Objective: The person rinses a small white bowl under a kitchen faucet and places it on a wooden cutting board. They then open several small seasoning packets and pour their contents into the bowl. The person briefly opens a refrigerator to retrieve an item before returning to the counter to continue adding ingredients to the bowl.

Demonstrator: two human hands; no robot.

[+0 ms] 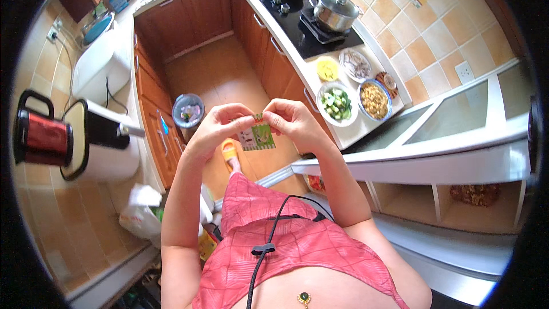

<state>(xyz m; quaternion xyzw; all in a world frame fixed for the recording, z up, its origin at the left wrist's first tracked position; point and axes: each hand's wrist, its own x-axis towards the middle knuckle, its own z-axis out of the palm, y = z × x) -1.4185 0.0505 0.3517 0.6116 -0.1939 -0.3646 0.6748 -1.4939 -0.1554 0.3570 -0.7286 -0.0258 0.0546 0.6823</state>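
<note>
Between my two hands is a small green and white packet [258, 136], printed with writing and pictures. My left hand [225, 124] pinches its upper left side between thumb and fingers. At the upper right corner, my right hand [291, 120] grips the same packet with thumb and forefinger. The hands are close together at its top edge, in front of my body and above the floor. Whether that edge is torn cannot be made out.
Bowls of chopped green vegetable [336, 104], yellow food [327, 68], pale sliced food [355, 64] and brown crumbly food [375, 99] stand on the right counter. Behind them a lidded steel pot [336, 10] sits on the black hob [296, 25]. A bin [188, 111] stands beside the left cabinets.
</note>
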